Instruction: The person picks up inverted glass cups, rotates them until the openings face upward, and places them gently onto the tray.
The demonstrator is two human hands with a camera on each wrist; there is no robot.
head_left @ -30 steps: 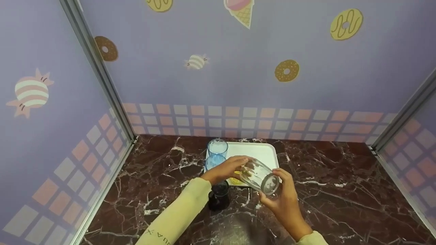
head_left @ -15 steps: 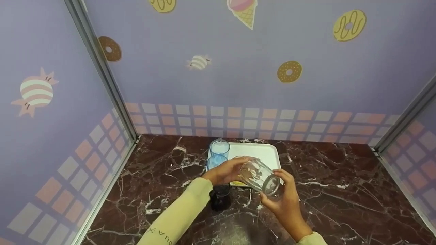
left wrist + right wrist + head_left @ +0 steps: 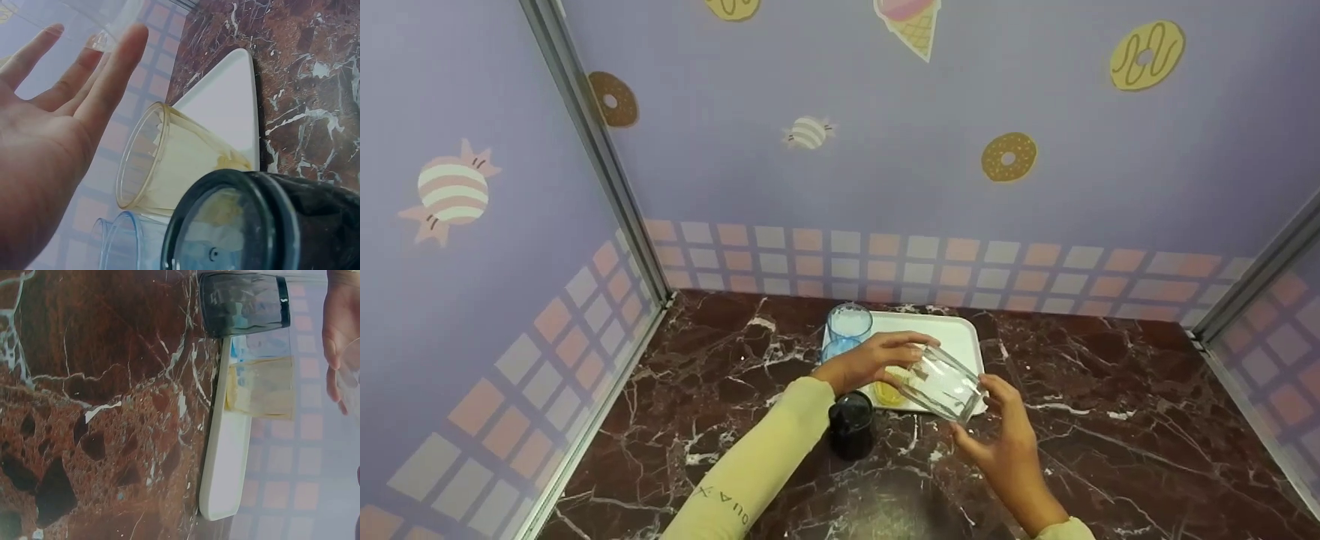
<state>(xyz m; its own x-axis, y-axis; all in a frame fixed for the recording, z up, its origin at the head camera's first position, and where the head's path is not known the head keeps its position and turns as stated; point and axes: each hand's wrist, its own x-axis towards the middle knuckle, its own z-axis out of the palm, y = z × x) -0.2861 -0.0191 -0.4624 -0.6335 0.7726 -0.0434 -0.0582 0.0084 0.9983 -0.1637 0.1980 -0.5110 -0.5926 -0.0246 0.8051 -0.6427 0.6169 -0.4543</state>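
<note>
A clear drinking glass (image 3: 945, 386) is held tilted in the air between both hands, over the front right part of the white tray (image 3: 966, 341). My left hand (image 3: 870, 360) grips it near one end, thumb below and fingers above. At the other end, my right hand (image 3: 1005, 442) holds it between thumb and fingertips. In the left wrist view the glass (image 3: 73, 14) shows only at the top corner, against the left fingers. The right wrist view catches a part of the glass (image 3: 351, 377) at its right edge; the right hand is mostly outside that view.
Two blue glasses (image 3: 849, 322) stand on the tray's left side, partly behind the left hand. A yellow-tinted glass (image 3: 152, 163) stands upright at the tray's front. The dark glass (image 3: 852, 435) stands on the marble-patterned table before the tray. Patterned walls enclose the table.
The clear glass has turned in the hands, so its round base no longer faces the head camera and its side shows. Both hands appear slightly further right as the head view shifted.
</note>
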